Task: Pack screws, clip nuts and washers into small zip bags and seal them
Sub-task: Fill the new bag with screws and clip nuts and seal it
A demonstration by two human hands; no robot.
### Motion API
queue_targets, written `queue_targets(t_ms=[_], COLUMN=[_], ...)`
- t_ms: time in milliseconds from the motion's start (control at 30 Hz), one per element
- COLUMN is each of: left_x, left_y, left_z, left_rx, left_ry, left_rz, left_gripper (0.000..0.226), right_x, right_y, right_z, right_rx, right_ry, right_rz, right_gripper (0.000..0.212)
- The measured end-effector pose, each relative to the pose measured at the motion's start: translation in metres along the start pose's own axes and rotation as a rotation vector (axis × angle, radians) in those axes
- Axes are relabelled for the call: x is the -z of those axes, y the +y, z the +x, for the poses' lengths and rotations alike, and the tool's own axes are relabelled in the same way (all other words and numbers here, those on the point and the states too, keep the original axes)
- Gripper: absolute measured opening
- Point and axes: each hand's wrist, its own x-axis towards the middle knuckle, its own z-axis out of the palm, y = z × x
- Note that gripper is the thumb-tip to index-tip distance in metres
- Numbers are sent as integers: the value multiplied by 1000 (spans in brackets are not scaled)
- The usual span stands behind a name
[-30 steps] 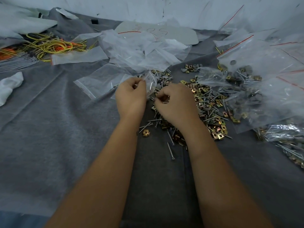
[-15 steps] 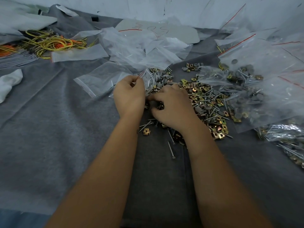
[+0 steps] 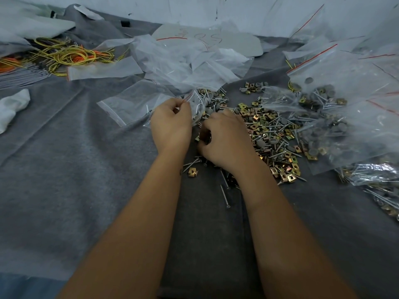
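A: What has the left hand got?

B: Its grip pinches the red-lined mouth of a small clear plastic zip bag, just above the grey cloth counter.

A: The right hand?

B: Fingers curled down into the loose pile of silver screws, brass clip nuts and grey washers (what it holds, I cannot tell).

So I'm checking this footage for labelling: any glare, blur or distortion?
Head view: dim, even light; mild sheen on the plastic bags; wide-angle stretch on the forearms; loose hardware fairly sharp; shadow between the left hand and right hand hides the grasp.
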Motion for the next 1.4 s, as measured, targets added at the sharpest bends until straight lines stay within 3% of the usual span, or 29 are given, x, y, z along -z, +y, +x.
queue_targets(t_ms=[167,433,567,733,900,1100,1400], left_x=[0,-1,-1,-2,-1,-1,-1], left_y=[0,-1,-1,-2,-3,-1,1], left_z=[0,1,1,1,0,-3,-6], left_rx=[-1,5,9,0,-11,-45,-87], left_ry=[-1,-11,-19,-10,-43,-95,-156], left_rz=[-2,7,6,3,-7,9,33], left_gripper=[24,25,24,24,24,17,22], right_x=[-1,0,0,3,9,12,12], right_y=[3,1,-1,2,8,8,8], right_z=[-1,0,1,1,2,3,2], right_rx=[43,74,67,-186,-380,-382,-332], right_ry=[-28,-50,61,157,247,323,441], right_rz=[29,74,142,550,864,900,856], right_gripper=[25,13,9,3,16,23,14])
